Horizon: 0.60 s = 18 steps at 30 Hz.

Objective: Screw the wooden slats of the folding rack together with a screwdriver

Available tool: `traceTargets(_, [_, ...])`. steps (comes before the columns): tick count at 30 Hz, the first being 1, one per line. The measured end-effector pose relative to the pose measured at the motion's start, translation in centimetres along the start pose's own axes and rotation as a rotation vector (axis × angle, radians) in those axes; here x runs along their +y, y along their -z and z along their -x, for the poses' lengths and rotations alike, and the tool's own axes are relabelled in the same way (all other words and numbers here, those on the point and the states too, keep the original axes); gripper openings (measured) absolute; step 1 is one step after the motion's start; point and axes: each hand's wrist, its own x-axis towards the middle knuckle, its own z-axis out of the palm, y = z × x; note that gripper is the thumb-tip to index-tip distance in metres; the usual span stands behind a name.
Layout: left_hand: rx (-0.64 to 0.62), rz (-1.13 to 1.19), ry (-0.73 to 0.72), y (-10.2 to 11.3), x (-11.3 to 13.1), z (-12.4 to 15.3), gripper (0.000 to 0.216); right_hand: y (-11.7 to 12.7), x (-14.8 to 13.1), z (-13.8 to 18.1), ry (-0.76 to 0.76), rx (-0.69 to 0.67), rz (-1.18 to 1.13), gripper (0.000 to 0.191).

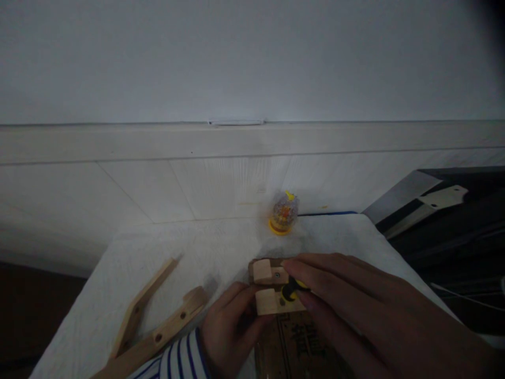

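My left hand [226, 329], below a striped cuff, is closed on the left end of a pale wooden block [266, 302]. Behind it lies a second wooden piece [262, 270], with a small screw [277, 275] set in its recess. Thumb and fingers of my right hand [359, 300] close around a short black-and-yellow screwdriver handle [291, 290], held over the near block; its tip is hidden. Under both pieces is a brown board or box [276, 347] with dark printed characters, partly covered by my hands.
Wooden parts with holes, one curved [169, 329] and one angled [136, 305], lie at the left on the white cloth-covered table [221, 242]. A clear container with a yellow base [283, 215] stands by the wall. Dark equipment [465, 231] is at the right.
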Motion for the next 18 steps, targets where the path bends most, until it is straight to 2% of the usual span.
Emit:
traceTargets(10, [0.015, -0.023, 0.012, 0.14, 0.37, -0.24, 0.022, 0.18, -0.09, -0.01, 0.008, -0.03, -0.014, 0.036])
traceTargets(18, [-0.018, 0.007, 0.026, 0.18, 0.24, -0.16, 0.027, 0.3, -0.04, -0.22, 0.011, -0.022, -0.024, 0.036])
